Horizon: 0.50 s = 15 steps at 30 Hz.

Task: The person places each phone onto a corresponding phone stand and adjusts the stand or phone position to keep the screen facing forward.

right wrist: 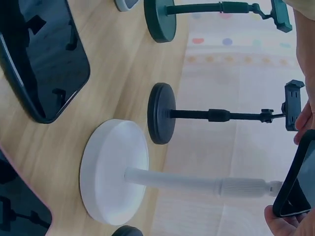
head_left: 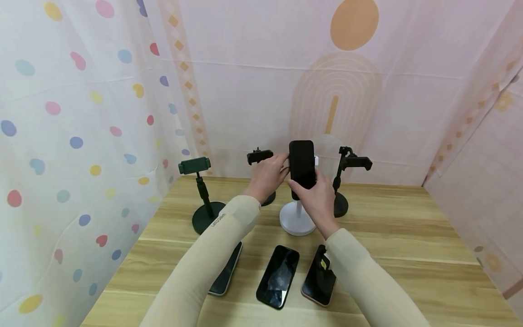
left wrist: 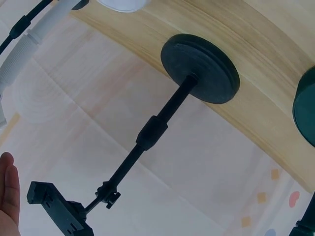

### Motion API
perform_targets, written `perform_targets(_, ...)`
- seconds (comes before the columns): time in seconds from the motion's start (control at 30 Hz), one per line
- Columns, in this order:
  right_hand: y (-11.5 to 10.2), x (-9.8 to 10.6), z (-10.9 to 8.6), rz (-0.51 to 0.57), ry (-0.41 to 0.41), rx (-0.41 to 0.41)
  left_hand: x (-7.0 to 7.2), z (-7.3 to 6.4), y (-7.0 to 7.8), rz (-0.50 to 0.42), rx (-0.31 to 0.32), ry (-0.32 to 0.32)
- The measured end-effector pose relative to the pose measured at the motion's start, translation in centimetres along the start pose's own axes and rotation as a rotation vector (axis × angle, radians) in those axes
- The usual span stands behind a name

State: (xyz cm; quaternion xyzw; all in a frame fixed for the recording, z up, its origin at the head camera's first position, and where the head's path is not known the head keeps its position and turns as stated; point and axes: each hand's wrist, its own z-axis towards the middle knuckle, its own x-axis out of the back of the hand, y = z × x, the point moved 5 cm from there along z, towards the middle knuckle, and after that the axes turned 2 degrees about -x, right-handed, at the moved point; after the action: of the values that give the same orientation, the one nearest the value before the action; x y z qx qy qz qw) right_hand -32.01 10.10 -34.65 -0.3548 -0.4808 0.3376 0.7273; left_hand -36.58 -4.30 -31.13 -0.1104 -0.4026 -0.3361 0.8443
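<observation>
A dark phone (head_left: pixel 301 163) stands upright at the white phone stand (head_left: pixel 297 219), covering most of its holder. A small white part of that holder shows at the phone's right edge. My right hand (head_left: pixel 318 196) grips the phone low down, thumb across its front. At the phone's left edge is my left hand (head_left: pixel 267 175), its fingertips right beside it and partly hidden. In the left wrist view, fingers (left wrist: pixel 10 189) look fairly straight. The right wrist view shows the phone (right wrist: pixel 298 179) tilted at the top of the white stand (right wrist: pixel 172 179), between both hands.
A green phone stand (head_left: pixel 207 215) is on the left. One black stand (left wrist: pixel 152 132) rises behind my left hand; another black stand (head_left: pixel 341 204) stands right of the white one. Three phones lie in front: left (head_left: pixel 226 272), middle (head_left: pixel 278 277) and right (head_left: pixel 318 281). Patterned curtains (head_left: pixel 253 91) surround the wooden table (head_left: pixel 408 236).
</observation>
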Motion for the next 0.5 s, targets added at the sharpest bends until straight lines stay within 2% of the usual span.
perform_targets(0.27,-0.06,-0.42,0.68,0.057,0.046,-0.034,0.03,-0.03,-0.04,-0.047,-0.014,0.039)
perform_targets(0.5,0.26,-0.58,1.05,0.038,0.087,-0.03,0.04,0.04,0.19,-0.051,-0.043,0.052)
